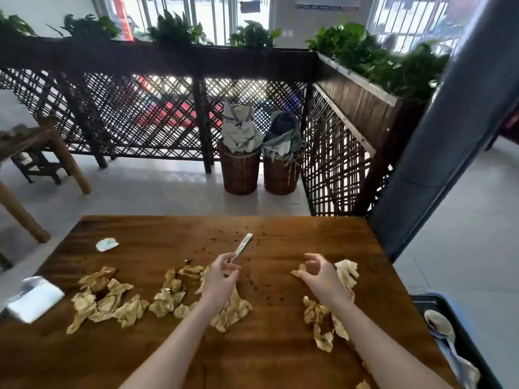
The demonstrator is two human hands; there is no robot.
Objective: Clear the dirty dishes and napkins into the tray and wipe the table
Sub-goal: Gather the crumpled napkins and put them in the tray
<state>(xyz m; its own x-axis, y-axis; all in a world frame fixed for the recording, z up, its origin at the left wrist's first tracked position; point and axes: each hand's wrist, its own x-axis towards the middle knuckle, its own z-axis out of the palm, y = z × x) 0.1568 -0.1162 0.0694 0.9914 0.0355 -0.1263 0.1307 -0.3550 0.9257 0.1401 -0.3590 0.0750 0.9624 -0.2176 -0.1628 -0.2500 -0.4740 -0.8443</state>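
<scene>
My left hand (222, 276) pinches the near end of a thin paper chopstick wrapper (243, 245), lifted above the wooden table (174, 242). My right hand (320, 272) hovers over the table's right side with fingers curled, pinching a small crumpled brown napkin scrap (298, 272). Several crumpled brown napkins lie scattered: a pile at the left (106, 301), a pile in the middle (174, 293), and others at the right (323, 327). A black tray (429, 304) sits at the right edge with spoons (439, 322) in it.
A white tissue pack (35, 299) lies at the table's left edge, and a small white wad (106, 244) sits further back. Dark crumbs dot the table's middle. Two wicker baskets (240, 172) stand by the lattice fence beyond. A grey pillar (438, 141) rises at the right.
</scene>
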